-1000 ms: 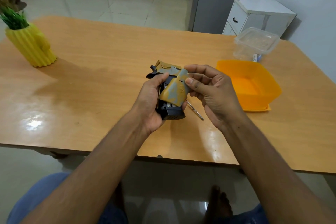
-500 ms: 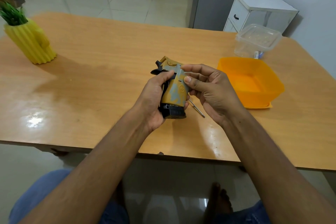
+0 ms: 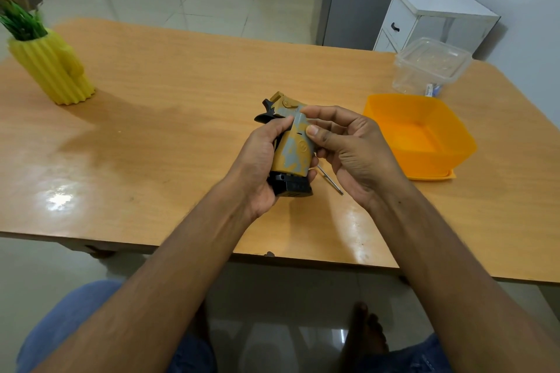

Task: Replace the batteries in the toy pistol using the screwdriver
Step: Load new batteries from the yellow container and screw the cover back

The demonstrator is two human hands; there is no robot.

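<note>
Both hands (image 3: 303,154) clamped on toy pistol (image 3: 292,148), grip cover now flush, formerly ajar.

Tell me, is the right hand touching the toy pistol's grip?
Touching. The head view shows the right hand's thumb pressed on the grip of the toy pistol, which the left hand grasps from the other side.

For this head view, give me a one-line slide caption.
Both hands hold the toy pistol above the table, left hand cradling, right hand pinching; the screwdriver lies beneath.
</note>
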